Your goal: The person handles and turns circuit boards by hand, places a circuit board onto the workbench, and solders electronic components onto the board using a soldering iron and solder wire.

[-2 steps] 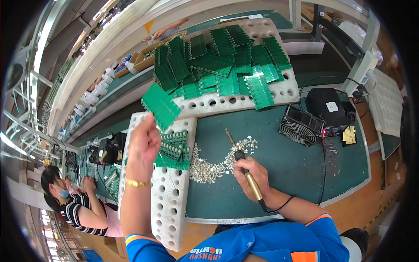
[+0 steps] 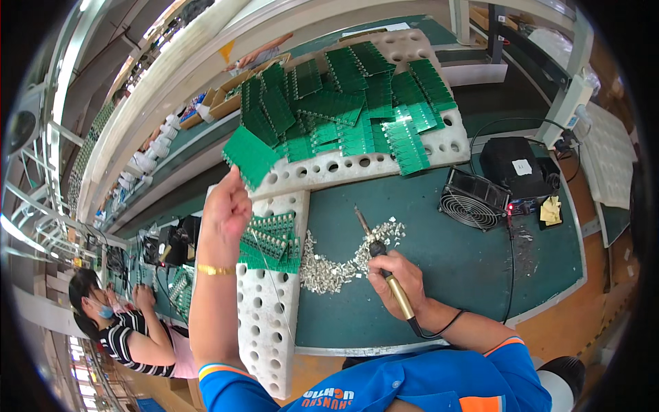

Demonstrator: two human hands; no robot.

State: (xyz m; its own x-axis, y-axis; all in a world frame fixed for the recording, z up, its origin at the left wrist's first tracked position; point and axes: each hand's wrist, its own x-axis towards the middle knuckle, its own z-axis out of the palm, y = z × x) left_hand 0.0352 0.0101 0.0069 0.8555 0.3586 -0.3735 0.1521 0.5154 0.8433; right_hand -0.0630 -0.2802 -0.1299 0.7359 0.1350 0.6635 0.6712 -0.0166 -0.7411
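My left hand point(image 2: 228, 206) is raised, its fingers closed on the lower edge of a green circuit board point(image 2: 247, 152). That board is tilted beside the near left corner of the large pile of green boards point(image 2: 336, 103). A thin wire point(image 2: 278, 292) hangs down below this hand. My right hand point(image 2: 398, 275) is wrapped round a soldering iron point(image 2: 399, 296) with a gold handle, its tip pointing up and away over the bench. Left of the iron lie small pale pieces point(image 2: 326, 271) in a curved heap. Boards with rows of small parts point(image 2: 271, 240) rest on the near foam slab point(image 2: 264, 329).
A second holed foam slab point(image 2: 371, 162) carries the board pile. To the right stand a black fan point(image 2: 473, 200), a black box point(image 2: 509, 163) and a yellow sponge point(image 2: 550, 211). A cable trails from the iron. A co-worker point(image 2: 137, 333) sits at the left.
My left hand has shifted slightly away from me with the circuit board, towards the pile's near left corner. My right hand and the soldering iron stay nearly in place.
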